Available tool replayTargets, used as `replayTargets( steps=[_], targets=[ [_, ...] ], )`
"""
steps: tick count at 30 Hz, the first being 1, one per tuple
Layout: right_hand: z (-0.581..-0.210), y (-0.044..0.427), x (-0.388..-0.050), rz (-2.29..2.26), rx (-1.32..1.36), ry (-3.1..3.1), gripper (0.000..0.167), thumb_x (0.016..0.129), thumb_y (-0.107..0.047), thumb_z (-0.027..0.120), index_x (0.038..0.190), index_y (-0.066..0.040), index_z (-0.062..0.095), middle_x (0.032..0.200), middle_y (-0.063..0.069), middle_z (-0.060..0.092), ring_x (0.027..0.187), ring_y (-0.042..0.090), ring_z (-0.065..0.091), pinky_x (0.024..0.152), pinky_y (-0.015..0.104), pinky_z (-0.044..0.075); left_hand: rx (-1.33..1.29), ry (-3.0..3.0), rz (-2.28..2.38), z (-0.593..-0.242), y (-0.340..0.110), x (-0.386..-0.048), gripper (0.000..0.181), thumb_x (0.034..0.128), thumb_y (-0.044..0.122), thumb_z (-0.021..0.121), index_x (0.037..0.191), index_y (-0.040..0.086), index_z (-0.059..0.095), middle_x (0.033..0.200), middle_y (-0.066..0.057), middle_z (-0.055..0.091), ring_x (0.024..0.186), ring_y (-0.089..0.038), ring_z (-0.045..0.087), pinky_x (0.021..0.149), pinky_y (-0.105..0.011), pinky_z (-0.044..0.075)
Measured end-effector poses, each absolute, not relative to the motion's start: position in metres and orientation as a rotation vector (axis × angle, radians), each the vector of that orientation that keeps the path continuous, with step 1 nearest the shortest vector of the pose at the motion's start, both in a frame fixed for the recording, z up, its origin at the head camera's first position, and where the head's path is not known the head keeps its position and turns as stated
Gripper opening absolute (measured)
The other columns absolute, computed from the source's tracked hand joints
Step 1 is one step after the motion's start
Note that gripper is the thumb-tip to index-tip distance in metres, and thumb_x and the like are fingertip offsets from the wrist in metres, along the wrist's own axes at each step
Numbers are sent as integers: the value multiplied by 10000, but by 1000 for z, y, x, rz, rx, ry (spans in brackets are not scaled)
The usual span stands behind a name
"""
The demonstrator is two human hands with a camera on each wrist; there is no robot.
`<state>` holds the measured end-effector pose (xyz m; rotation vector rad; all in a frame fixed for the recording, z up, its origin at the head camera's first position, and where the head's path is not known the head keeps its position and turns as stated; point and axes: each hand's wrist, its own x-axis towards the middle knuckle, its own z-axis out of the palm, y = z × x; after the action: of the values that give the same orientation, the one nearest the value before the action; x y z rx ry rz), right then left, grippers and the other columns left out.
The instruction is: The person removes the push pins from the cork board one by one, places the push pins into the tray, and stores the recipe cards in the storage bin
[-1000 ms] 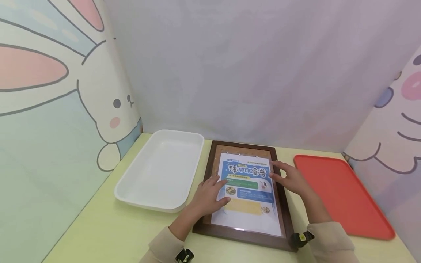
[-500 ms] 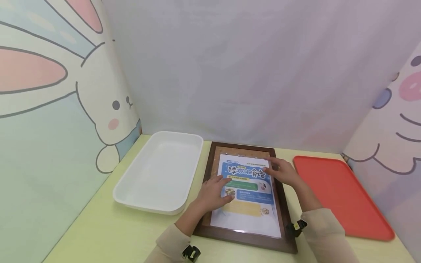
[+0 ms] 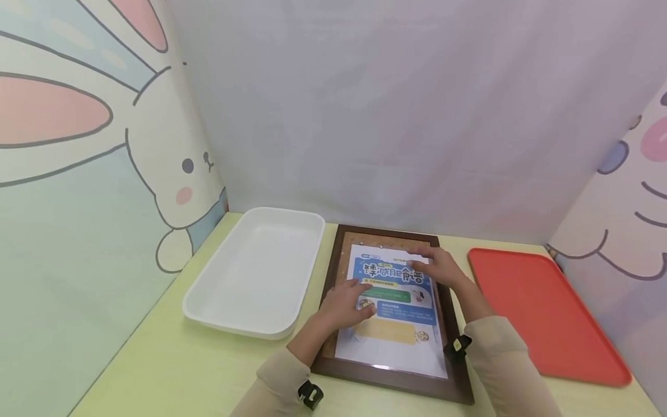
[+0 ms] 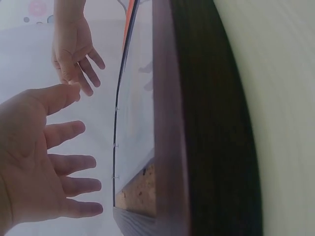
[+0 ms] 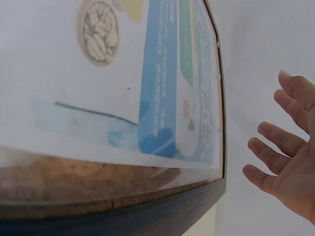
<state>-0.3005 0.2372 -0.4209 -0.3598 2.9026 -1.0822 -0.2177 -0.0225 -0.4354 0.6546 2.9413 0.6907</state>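
Observation:
A dark brown framed board (image 3: pixel 391 379) lies flat on the table, cork showing around a printed poster (image 3: pixel 393 356) under a shiny clear cover. The poster has blue, green and yellow blocks with Chinese lettering. My left hand (image 3: pixel 343 306) hovers over the board's left side, fingers spread, holding nothing. Over the upper right of the poster is my right hand (image 3: pixel 442 269), its fingers loosely extended. Both wrist views show a gap between the hands and the cover. Small metal pins (image 4: pixel 116 145) run along the board's far edge in the left wrist view.
A white deep tray (image 3: pixel 255 272) stands left of the board. To the right lies a flat red tray (image 3: pixel 547 313). Behind the pale yellow table (image 3: pixel 172 359) hangs a light curtain (image 3: pixel 365 116). Rabbit-printed panels (image 3: pixel 167 156) flank the sides.
My right hand has moved left from the frame's right edge, further over the poster's top. The left hand has shifted slightly right. The board and trays stay put.

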Motion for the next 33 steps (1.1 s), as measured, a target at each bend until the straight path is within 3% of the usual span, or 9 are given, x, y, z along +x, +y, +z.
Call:
replayTargets(
  steps=[10, 17, 25, 29, 33],
  targets=[
    [-434, 230, -322, -1119, -297, 2868, 517, 851, -342, 664, 1273, -61, 564, 1307, 205, 486, 1198, 422, 408, 920, 602, 325, 631, 2894, 654, -441, -18, -225, 532, 861, 424, 598, 1324, 172, 532, 1397, -155, 408, 1272, -351, 362, 948, -571, 315],
    [-438, 223, -332, -1128, -224, 2871, 518, 854, -333, 657, 1273, -44, 557, 1290, 214, 502, 1189, 419, 428, 933, 569, 335, 588, 2862, 600, -443, -13, -229, 490, 871, 385, 589, 1318, 191, 541, 1439, -140, 353, 1314, -400, 265, 959, -587, 290],
    [-443, 214, -339, -1225, -283, 2855, 490, 861, -296, 664, 1243, -4, 572, 1248, 236, 527, 1149, 427, 463, 920, 549, 362, 583, 2815, 558, -446, -12, -231, 619, 808, 411, 671, 1366, 215, 488, 1490, -101, 273, 1345, -404, 178, 964, -614, 256],
    [-459, 215, -353, -1271, -266, 2861, 458, 866, -309, 660, 1240, -53, 591, 1246, 206, 534, 1143, 413, 464, 901, 535, 388, 584, 2798, 546, -446, -14, -232, 617, 792, 386, 695, 1354, 221, 503, 1489, -95, 276, 1342, -408, 181, 978, -606, 236],
    [-485, 221, -373, -1266, -242, 2907, 465, 863, -399, 642, 1249, -143, 601, 1193, 130, 576, 1029, 323, 536, 830, 470, 448, 589, 2797, 535, -447, -16, -231, 629, 783, 371, 709, 1355, 212, 502, 1479, -104, 296, 1328, -420, 214, 986, -596, 234]
  ],
)
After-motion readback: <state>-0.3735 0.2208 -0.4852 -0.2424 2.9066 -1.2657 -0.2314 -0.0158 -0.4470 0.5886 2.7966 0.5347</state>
